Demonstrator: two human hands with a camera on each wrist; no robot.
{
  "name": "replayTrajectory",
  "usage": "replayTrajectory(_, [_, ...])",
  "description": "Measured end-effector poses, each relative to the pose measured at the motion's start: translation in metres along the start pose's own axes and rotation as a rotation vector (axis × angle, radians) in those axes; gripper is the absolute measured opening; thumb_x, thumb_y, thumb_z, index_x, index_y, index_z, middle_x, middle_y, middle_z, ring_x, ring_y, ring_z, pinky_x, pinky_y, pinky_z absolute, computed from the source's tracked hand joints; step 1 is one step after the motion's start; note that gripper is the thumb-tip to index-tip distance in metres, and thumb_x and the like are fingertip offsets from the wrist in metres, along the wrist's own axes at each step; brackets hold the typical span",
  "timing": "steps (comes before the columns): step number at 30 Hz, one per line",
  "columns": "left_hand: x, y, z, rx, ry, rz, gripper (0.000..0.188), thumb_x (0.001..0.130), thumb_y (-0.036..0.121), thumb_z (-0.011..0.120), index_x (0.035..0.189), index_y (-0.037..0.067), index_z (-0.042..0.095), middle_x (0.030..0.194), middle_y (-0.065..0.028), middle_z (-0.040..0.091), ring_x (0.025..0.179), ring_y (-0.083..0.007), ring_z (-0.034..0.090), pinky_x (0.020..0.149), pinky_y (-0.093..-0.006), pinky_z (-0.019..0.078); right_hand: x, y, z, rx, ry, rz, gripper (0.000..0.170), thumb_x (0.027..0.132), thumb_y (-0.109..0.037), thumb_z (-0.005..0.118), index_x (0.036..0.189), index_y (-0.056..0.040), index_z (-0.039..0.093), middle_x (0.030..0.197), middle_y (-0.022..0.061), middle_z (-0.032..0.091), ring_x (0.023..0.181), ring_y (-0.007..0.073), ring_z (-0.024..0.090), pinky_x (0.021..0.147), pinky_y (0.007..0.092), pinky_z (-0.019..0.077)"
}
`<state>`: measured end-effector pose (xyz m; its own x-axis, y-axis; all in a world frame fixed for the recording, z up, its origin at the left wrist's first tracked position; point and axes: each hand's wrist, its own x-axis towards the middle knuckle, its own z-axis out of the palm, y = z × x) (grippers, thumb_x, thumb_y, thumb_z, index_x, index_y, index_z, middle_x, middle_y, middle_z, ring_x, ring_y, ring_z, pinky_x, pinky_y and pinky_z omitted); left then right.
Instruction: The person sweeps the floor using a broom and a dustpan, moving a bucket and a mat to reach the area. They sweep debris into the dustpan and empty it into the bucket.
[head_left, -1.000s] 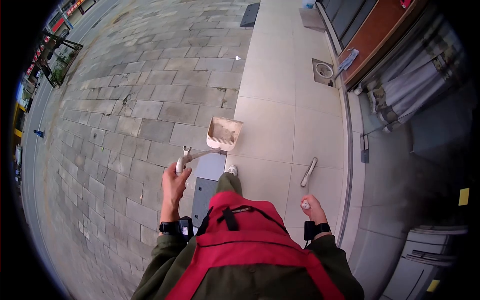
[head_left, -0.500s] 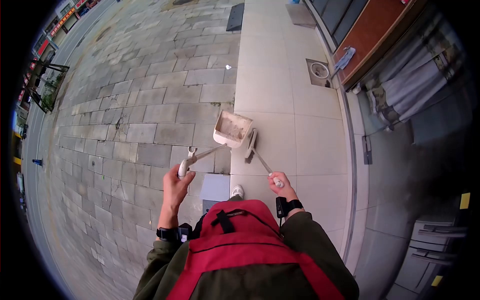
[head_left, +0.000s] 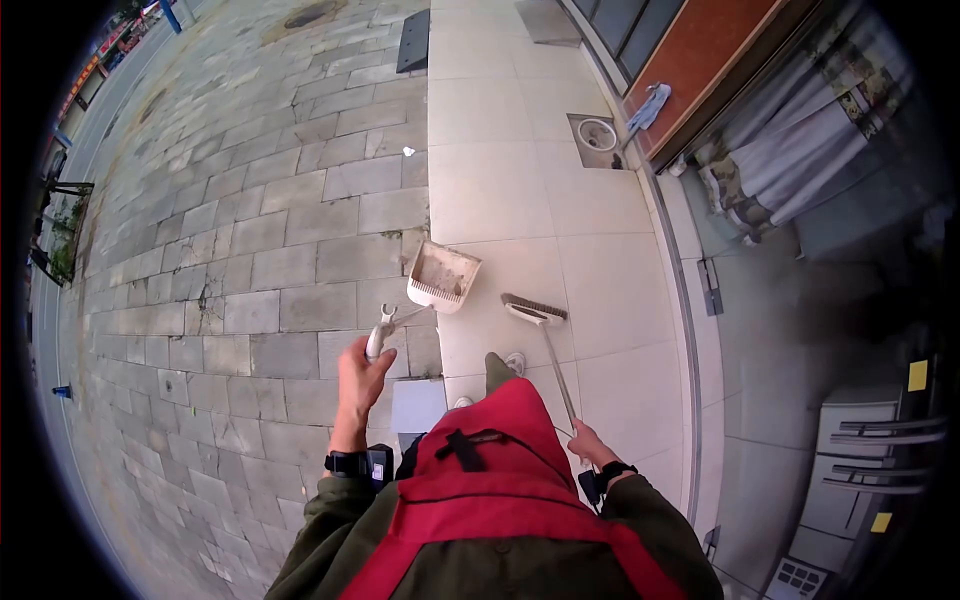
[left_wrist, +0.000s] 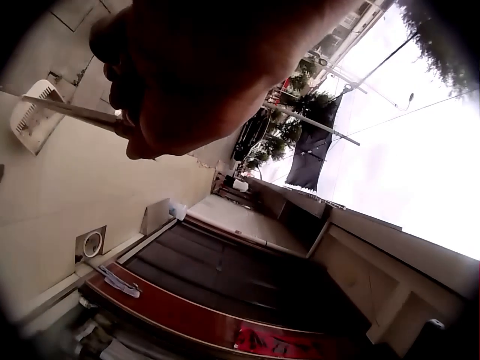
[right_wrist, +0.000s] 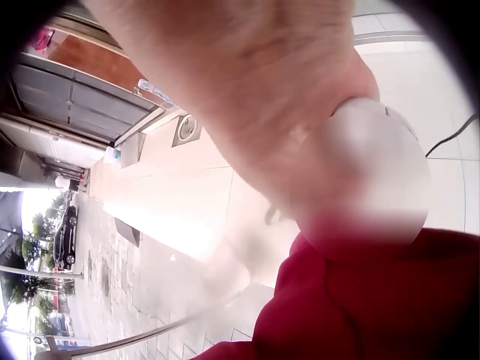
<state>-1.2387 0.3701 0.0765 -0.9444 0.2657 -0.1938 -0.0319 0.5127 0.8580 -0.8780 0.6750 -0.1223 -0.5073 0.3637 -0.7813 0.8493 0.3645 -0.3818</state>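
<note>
The head view takes in both tools whole: the left hand (head_left: 362,382) has its fingers clamped round the handle of a white dustpan (head_left: 443,274), which sits over the seam between the grey paving (head_left: 285,330) and the pale tiles (head_left: 500,200), dirt showing in its pan. The right hand (head_left: 594,446) has its fingers clamped round the handle of a broom (head_left: 536,310), whose brush lies on the tiles to the right of the dustpan, apart from it. The left wrist view is mostly a dark, shadowed hand, yet it shows the pole running from that grip to the dustpan, and beyond it a dark sheet (left_wrist: 315,150) hanging against bright sky, which the head view leaves out. The right wrist view gives the rounded white end of the broom's handle close up, blurred, in front of red fabric (right_wrist: 375,300), plus a black car (right_wrist: 66,238) in the distance; the brush cannot be made out there. A round drain (head_left: 597,135) appears in all three views.
</note>
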Motion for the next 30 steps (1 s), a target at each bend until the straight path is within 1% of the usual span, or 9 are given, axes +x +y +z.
replayTrajectory(5, [0.025, -0.004, 0.01, 0.003, -0.012, -0.067, 0.026, 0.075, 0.017, 0.071, 0.081, -0.004, 0.058, 0.062, -0.007, 0.05, 0.061, -0.0131, 0.043, 0.057, -0.0315, 0.0405, 0.057, -0.05, -0.018, 0.033, -0.046, 0.097, 0.042, 0.069, -0.009, 0.055, 0.109, 0.0041, 0.055, 0.102, 0.0265, 0.061, 0.099, 0.0391, 0.06, 0.084, 0.0397, 0.048])
replayTrajectory(9, [0.036, 0.009, 0.026, 0.007, -0.023, -0.176, 0.025, 0.075, 0.017, 0.071, 0.08, -0.004, 0.058, 0.062, -0.0057, 0.051, 0.061, -0.0117, 0.044, 0.056, -0.0305, 0.0406, 0.121, -0.108, -0.082, -0.033, 0.016, 0.041, 0.042, 0.069, -0.008, 0.054, 0.11, 0.0038, 0.055, 0.104, 0.0275, 0.061, 0.101, 0.04, 0.058, 0.086, 0.0399, 0.0476])
replayTrajectory(11, [0.045, 0.035, 0.033, 0.05, -0.023, -0.192, 0.026, 0.075, 0.017, 0.072, 0.081, -0.004, 0.058, 0.062, -0.0056, 0.051, 0.061, -0.0112, 0.044, 0.055, -0.03, 0.0408, 0.162, -0.132, -0.119, -0.078, 0.043, -0.026, 0.043, 0.07, -0.007, 0.054, 0.111, 0.0039, 0.055, 0.106, 0.0277, 0.06, 0.103, 0.0403, 0.058, 0.087, 0.0396, 0.0473])
replayTrajectory(14, [0.065, 0.049, 0.048, 0.088, -0.027, -0.217, 0.027, 0.075, 0.017, 0.072, 0.082, -0.005, 0.059, 0.063, -0.0056, 0.051, 0.062, -0.0112, 0.045, 0.056, -0.03, 0.0411, 0.231, -0.174, -0.181, -0.089, 0.04, 0.01, 0.047, 0.071, -0.007, 0.054, 0.117, 0.0035, 0.052, 0.114, 0.027, 0.058, 0.112, 0.0391, 0.054, 0.092, 0.0382, 0.0454])
replayTrajectory(17, [0.09, 0.067, 0.067, 0.016, 0.015, -0.261, 0.024, 0.077, 0.017, 0.071, 0.083, -0.004, 0.059, 0.06, -0.0022, 0.05, 0.056, -0.0089, 0.044, 0.05, -0.0281, 0.0391, 0.281, -0.198, -0.233, -0.069, 0.057, -0.027, 0.052, 0.072, -0.006, 0.052, 0.123, 0.0025, 0.049, 0.121, 0.0267, 0.054, 0.116, 0.0373, 0.051, 0.095, 0.0373, 0.043])
replayTrajectory(22, [0.14, 0.117, 0.1, -0.056, 0.038, -0.329, 0.023, 0.08, 0.018, 0.068, 0.088, -0.002, 0.058, 0.057, 0.001, 0.047, 0.046, -0.0067, 0.044, 0.04, -0.0255, 0.035, 0.29, -0.156, -0.253, 0.047, 0.146, -0.127, 0.06, 0.071, -0.003, 0.051, 0.13, -0.0008, 0.043, 0.12, 0.0272, 0.055, 0.117, 0.0376, 0.051, 0.095, 0.0383, 0.0429])
replayTrajectory(26, [0.196, 0.128, 0.128, -0.171, 0.06, -0.314, 0.024, 0.082, 0.019, 0.067, 0.089, -0.002, 0.057, 0.056, 0.0011, 0.047, 0.044, -0.0073, 0.044, 0.037, -0.0258, 0.0338, 0.215, -0.094, -0.235, -0.051, 0.167, -0.093, 0.061, 0.069, -0.001, 0.052, 0.13, -0.0043, 0.043, 0.114, 0.0277, 0.057, 0.11, 0.0389, 0.055, 0.09, 0.0413, 0.0459])
replayTrajectory(28, [0.227, 0.13, 0.145, -0.205, 0.055, -0.278, 0.024, 0.083, 0.02, 0.066, 0.088, -0.002, 0.057, 0.056, 0.0009, 0.047, 0.043, -0.0076, 0.045, 0.037, -0.0262, 0.034, 0.161, -0.075, -0.236, -0.03, 0.073, -0.043, 0.061, 0.068, 0.0, 0.053, 0.127, -0.0058, 0.045, 0.105, 0.0272, 0.061, 0.1, 0.0416, 0.058, 0.085, 0.0451, 0.0478])
replayTrajectory(30, [0.256, 0.132, 0.162, -0.22, 0.038, -0.245, 0.025, 0.083, 0.021, 0.066, 0.087, -0.002, 0.057, 0.056, 0.0006, 0.048, 0.043, -0.0079, 0.045, 0.037, -0.0264, 0.0343, 0.121, -0.038, -0.227, -0.159, 0.062, -0.083, 0.058, 0.067, -0.001, 0.053, 0.125, -0.0065, 0.047, 0.095, 0.0254, 0.063, 0.092, 0.0428, 0.06, 0.081, 0.0481, 0.048])
